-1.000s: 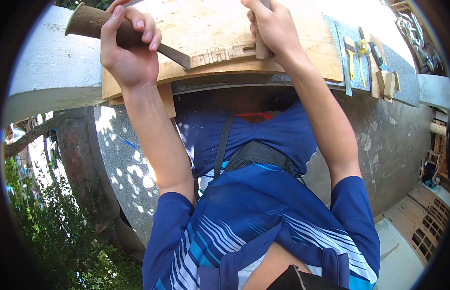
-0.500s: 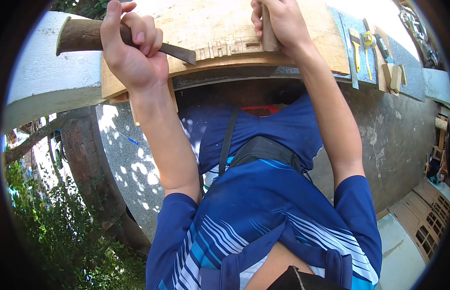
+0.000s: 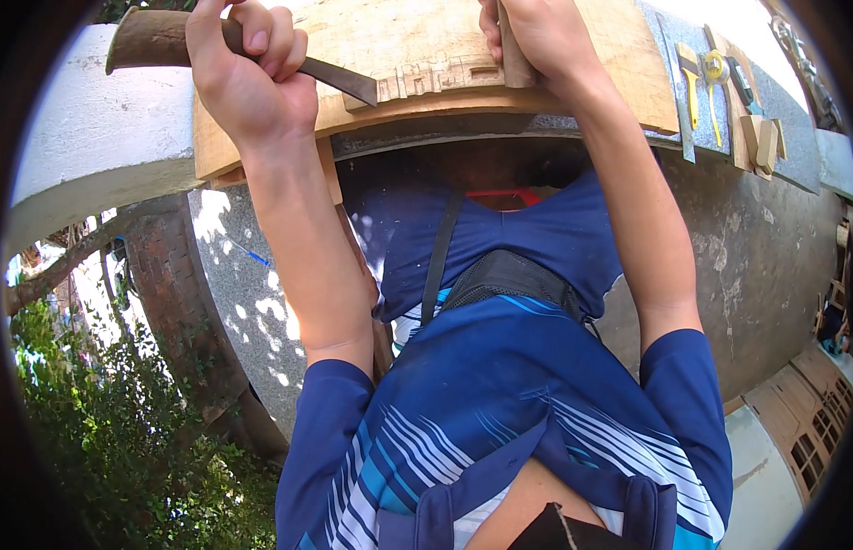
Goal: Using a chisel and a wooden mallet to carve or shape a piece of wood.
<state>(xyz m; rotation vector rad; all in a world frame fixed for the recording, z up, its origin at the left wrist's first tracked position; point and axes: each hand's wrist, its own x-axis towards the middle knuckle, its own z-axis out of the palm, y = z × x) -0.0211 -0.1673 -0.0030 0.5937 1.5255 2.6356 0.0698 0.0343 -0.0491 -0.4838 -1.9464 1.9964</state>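
Note:
My left hand (image 3: pixel 262 78) is closed around the wooden handle (image 3: pixel 147 38) of a chisel, palm turned up. Its flat dark blade (image 3: pixel 342 81) points right, the slanted tip at the left end of a row of carved notches (image 3: pixel 440 77). These notches run along the near edge of a thick pale wooden board (image 3: pixel 610 82). At the right end of the row, my right hand (image 3: pixel 547 41) grips a wooden bar (image 3: pixel 515 55), its lower end against the board's edge. The bar's upper part is out of the picture.
Right of the board lie a metal ruler (image 3: pixel 680 101), a yellow-handled brush (image 3: pixel 690 78), a yellow tape measure (image 3: pixel 713 66), a dark-handled cutter (image 3: pixel 742 82) and small wood blocks (image 3: pixel 761 142). A white concrete ledge (image 3: pixel 97 110) runs left. Bushes (image 3: pixel 124 412) grow at lower left.
The whole view has shifted slightly, so the board and both hands sit a little higher. The chisel tip and the wooden bar keep about the same places along the notches.

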